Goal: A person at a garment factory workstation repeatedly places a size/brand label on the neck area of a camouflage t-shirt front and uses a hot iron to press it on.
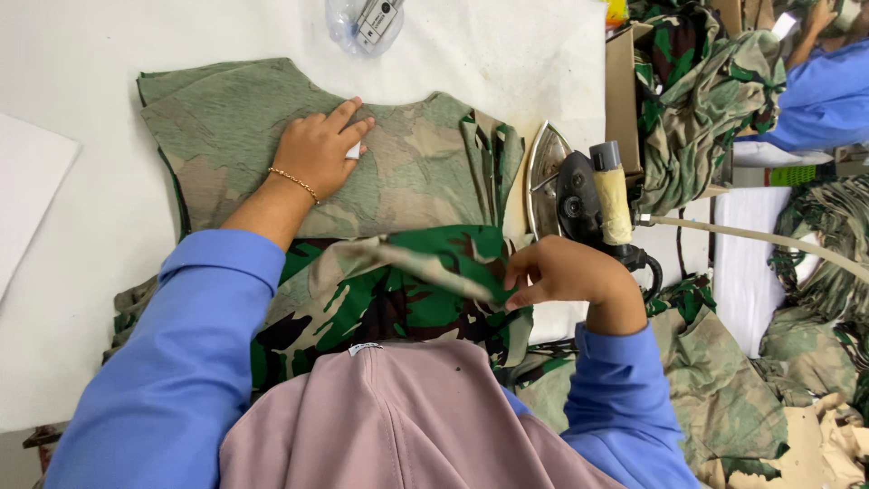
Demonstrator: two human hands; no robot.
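Observation:
A camouflage garment [407,172] lies inside out on a white padded table [81,81]. My left hand [319,149] presses flat on it, fingers together, with a small white piece under the fingertips. My right hand [559,272] pinches a folded-over edge of the same camouflage fabric [398,281], whose green and brown printed side faces up near me. An electric iron [570,190] rests on its heel just beyond my right hand, sole plate facing left.
A clear plastic spray bottle [362,23] lies at the table's far edge. A cardboard box [625,91] and heaps of camouflage cloth [706,100] fill the right side. Another person in a blue sleeve [824,91] works at the top right. A hose [760,237] runs from the iron.

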